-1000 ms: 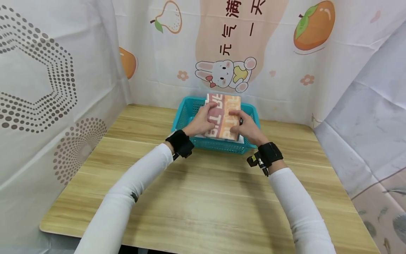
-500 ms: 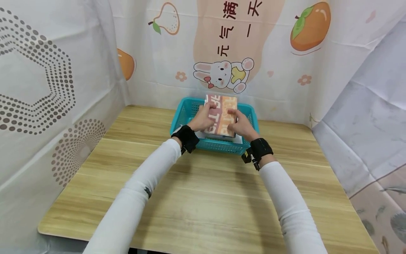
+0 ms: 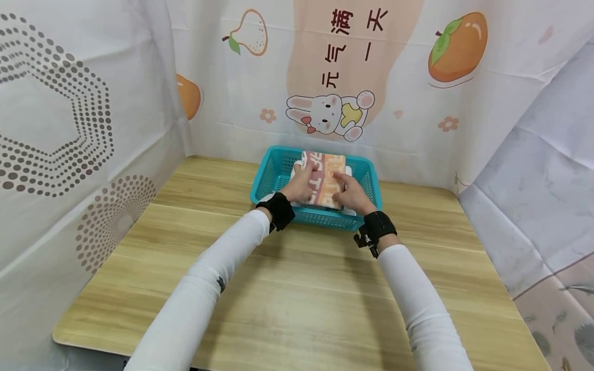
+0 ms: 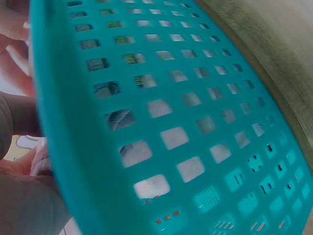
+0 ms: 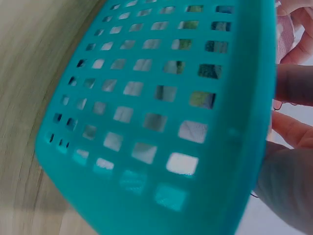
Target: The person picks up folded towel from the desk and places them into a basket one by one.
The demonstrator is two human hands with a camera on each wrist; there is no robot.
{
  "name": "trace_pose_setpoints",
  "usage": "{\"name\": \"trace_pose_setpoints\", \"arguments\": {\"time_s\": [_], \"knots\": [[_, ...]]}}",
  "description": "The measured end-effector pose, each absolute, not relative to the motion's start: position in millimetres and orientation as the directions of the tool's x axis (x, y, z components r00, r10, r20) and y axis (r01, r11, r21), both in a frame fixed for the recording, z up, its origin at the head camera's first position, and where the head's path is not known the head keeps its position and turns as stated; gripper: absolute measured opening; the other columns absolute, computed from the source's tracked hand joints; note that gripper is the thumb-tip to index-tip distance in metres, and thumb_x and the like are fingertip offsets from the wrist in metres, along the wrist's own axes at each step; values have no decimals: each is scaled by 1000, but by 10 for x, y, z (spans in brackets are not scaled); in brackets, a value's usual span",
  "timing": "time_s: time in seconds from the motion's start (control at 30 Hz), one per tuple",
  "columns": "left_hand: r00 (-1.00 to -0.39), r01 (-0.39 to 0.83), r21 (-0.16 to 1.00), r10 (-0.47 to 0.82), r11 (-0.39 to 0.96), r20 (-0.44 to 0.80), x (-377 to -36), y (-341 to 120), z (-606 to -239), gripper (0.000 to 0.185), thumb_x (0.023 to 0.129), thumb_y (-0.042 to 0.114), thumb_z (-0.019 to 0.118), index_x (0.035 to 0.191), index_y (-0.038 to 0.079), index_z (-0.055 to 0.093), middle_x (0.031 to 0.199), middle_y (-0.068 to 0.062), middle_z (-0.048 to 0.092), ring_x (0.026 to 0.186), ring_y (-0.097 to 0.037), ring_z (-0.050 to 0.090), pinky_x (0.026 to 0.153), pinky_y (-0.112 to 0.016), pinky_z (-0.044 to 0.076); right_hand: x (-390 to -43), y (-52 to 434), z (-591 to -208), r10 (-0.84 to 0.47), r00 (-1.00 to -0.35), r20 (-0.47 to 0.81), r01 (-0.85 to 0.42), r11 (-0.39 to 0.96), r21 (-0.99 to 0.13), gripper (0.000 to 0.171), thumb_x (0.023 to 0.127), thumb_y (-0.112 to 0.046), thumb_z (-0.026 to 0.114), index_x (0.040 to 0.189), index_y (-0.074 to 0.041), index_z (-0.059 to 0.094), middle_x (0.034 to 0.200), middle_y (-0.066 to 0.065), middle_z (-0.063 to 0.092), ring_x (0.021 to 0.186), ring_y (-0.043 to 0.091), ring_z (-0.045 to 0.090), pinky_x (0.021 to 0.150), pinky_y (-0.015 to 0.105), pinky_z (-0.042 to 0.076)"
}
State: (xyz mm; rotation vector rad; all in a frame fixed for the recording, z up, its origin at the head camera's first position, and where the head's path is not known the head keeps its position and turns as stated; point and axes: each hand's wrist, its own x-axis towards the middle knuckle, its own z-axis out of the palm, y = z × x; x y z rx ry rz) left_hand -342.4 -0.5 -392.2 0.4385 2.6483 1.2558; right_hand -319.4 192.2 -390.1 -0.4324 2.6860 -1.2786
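A folded towel (image 3: 325, 180), pink on one half and orange on the other with pale letters, lies level inside a teal plastic basket (image 3: 375, 180). My left hand (image 3: 299, 186) grips the towel's left side, thumb toward the front. On the opposite side, my right hand (image 3: 353, 197) pinches the orange edge between thumb and fingers. White cloth (image 3: 349, 170) shows beneath and beside the towel. Through the holes of the basket wall (image 4: 73, 127) in the left wrist view, white, dark and green fabric appears. The basket wall hides much of both hands in the wrist views.
The basket stands at the back of a wooden table (image 3: 297, 299), close to a printed white curtain (image 3: 232, 103). More curtain hangs along the left and right sides. The table's front edge lies below the forearms.
The towel has gone down deeper into the basket, with both hands still holding its sides. Both wrists have drawn slightly closer together. The head view has shifted a little.
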Motion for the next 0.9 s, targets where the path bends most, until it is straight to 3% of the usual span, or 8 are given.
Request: {"name": "trace_pose_setpoints", "arguments": {"time_s": [0.17,0.27,0.4,0.53,0.6,0.67,0.77,0.9], "knots": [[-939,216,743,343,633,-19,-3405,-18,-3965,71,88,-17,51,150,12,30,152,-27,1,92,-34,50,62,-32,35,-3184,1913,-3958,-300,-954,8,-203,627,-752,69,93,3,57,156,-3,29,91,17,45,68,26,38,62,33,34],[-943,208,734,331,646,-24,-3401,-53,-3998,70,93,-9,53,154,16,27,157,-24,-4,121,-38,43,75,-33,39,-3180,1919,-3971,-298,-955,1,-203,647,-735,67,94,2,57,155,-1,29,82,12,40,62,21,34,61,32,31],[-944,209,691,326,692,-41,-3399,-122,-4042,71,98,6,55,159,19,21,163,-18,-11,150,-38,3,94,-36,39,-3175,1938,-3967,-311,-950,-34,-190,658,-729,67,97,0,54,156,0,23,113,27,46,75,29,43,65,34,32],[-933,241,602,352,761,-72,-3386,-181,-4045,67,101,17,50,160,15,19,165,-16,-8,150,-39,2,102,-44,35,-3177,1956,-3955,-329,-941,-79,-175,672,-720,68,99,0,49,158,-2,16,162,28,-1,134,46,38,68,35,35],[-924,258,558,370,789,-95,-3373,-203,-4038,65,102,22,46,160,15,17,166,-14,-5,149,-40,4,108,-50,30,-3180,1960,-3948,-330,-938,-101,-160,675,-720,68,99,0,46,158,-4,13,163,22,-14,145,44,24,66,34,35],[-914,269,532,387,803,-121,-3354,-220,-4026,64,104,26,41,161,15,15,167,-13,-2,149,-41,6,114,-54,24,-3187,1960,-3950,-331,-936,-117,-148,674,-724,68,100,-1,44,159,-5,10,163,20,-17,119,40,55,62,32,34],[-901,281,502,405,818,-155,-3341,-239,-4037,63,105,30,34,161,17,9,167,-12,-1,150,-43,5,117,-59,16,-3185,1965,-3954,-343,-927,-154,-130,676,-725,67,102,-4,42,159,-6,6,163,19,-20,94,39,59,61,31,35],[-889,291,474,418,831,-187,-3346,-251,-4084,64,105,32,30,161,17,3,167,-11,-2,150,-42,5,118,-59,12,-3189,1974,-3969,-379,-902,-206,-102,652,-751,69,102,-5,41,158,-4,0,162,18,-22,145,41,24,74,37,37]]}}
